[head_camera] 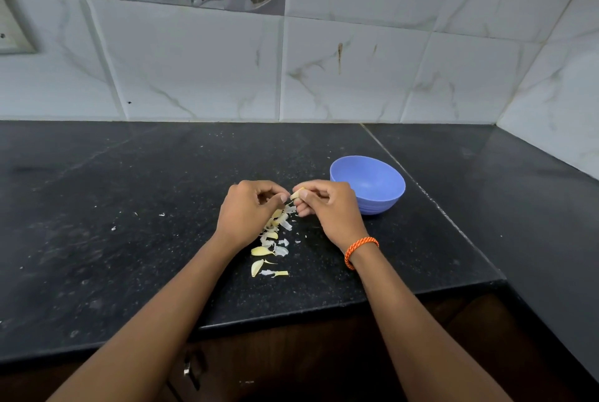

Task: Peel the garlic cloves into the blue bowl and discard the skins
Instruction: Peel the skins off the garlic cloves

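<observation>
Right hand [327, 207] pinches a garlic clove [296, 194]; left hand [248, 210], fingers curled, picks at its tip. Loose skins [275, 236] lie on the worktop [129, 207] below; blue bowl [372, 186] stands just right.

- The counter [162, 207] is dark polished stone, speckled, with a dull sheen.
- The bowl [369, 187] is smooth blue plastic, matt.
- The wall tiles [356, 70] are glossy, marble-veined ceramic.
- The garlic skins [280, 251] are thin, papery and pale.
- The bracelet [359, 251] is braided orange cord.
- The cabinet front [291, 362] looks like dark wood.
</observation>
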Tool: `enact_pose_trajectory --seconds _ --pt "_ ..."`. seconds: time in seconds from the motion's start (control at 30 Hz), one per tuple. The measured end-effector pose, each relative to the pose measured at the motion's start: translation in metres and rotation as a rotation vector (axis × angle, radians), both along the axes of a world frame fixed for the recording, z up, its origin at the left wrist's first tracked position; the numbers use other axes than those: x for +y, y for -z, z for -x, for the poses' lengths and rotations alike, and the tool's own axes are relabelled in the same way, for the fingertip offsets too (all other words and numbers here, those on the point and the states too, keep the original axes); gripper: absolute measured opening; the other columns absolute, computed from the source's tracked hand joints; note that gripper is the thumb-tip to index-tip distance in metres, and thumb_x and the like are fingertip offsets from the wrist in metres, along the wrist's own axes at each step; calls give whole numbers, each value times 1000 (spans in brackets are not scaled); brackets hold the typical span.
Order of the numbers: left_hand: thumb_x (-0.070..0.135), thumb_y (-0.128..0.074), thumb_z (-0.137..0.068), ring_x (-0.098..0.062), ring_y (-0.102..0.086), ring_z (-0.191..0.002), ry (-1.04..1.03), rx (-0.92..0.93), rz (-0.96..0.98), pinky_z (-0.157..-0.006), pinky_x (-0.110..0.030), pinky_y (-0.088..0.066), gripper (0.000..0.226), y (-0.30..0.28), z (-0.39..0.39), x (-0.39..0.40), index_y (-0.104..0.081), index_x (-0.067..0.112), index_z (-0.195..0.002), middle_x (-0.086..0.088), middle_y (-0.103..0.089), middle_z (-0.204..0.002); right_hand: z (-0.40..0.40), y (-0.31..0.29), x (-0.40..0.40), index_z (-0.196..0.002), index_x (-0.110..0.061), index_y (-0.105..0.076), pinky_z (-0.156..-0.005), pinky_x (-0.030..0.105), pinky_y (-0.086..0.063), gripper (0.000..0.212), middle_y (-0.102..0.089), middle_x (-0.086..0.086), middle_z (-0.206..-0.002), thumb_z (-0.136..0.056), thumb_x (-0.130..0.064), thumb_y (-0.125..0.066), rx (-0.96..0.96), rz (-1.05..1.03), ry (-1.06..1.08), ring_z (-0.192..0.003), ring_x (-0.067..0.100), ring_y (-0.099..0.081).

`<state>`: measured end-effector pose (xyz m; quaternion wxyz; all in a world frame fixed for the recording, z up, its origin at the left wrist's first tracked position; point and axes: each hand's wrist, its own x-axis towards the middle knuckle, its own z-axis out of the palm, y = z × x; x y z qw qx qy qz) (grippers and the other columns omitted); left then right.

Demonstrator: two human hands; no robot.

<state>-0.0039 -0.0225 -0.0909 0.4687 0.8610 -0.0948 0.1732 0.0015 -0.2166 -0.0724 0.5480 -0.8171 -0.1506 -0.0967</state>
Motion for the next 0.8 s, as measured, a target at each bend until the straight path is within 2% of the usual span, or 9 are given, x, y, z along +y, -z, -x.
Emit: enact_pose_trajectory --seconds 0.13,0.23,0.37,0.5,0.6,0.7,0.8 --pt "27 -73 -101 -23 -76 -82 65 11 78 -83 -56 -60 14 -3 2 1 -84 32 -94 13 -80 -83 3 4 7 -113 -3 -80 -82 36 -67 16 -82 6 -90 -102 -4 -68 -1 -156 13 -82 21 -80" --pt "24 -74 -102 -19 -78 -84 93 41 151 -89 -52 -61 15 -8 6 0 -85 25 -93 9 -81 -83 7 8 9 -112 -6 -81 -82 35 -66 16 -82 3 -96 -99 -7 -73 -23 -211 66 -83 19 -80" --pt "24 -77 -99 -18 -78 -83 93 48 196 -87 -46 -63 11 -9 7 -2 -86 22 -92 6 -81 -83 13 9 12 -106 -6 -81 -78 32 -66 11 -82 3 -92 -95 -6 -78 -42 -249 92 -81 18 -80" --pt "19 -81 -96 -13 -77 -77 79 52 285 -72 -28 -58 7 -11 8 -1 -86 18 -92 1 -82 -83 15 13 19 -92 -9 -78 -73 27 -64 5 -78 -2 -84 -90 -7 -83 -191 -112 134 -80 12 -78" --pt "12 -81 -95 -8 -73 -70 104 71 384 -67 -17 -52 8 -16 11 -3 -86 7 -92 -8 -82 -83 16 15 23 -86 -10 -73 -66 19 -57 10 -72 -1 -84 -90 -4 -81 -348 89 187 -76 10 -70" --pt "2 -78 -95 -3 -65 -60 122 85 474 -58 -10 -46 9 -18 14 -5 -83 -3 -90 -18 -79 -80 18 16 27 -83 -12 -67 -61 32 -53 16 -63 0 -84 -89 -2 -77 -448 234 229 -72 14 -60" --pt "0 -76 -95 -7 -66 -62 108 102 499 -55 -12 -46 12 -18 16 -6 -83 -2 -85 -18 -79 -79 20 18 28 -82 -13 -61 -57 34 -48 19 -57 -3 -84 -90 -5 -76 -494 305 246 -68 13 -53"
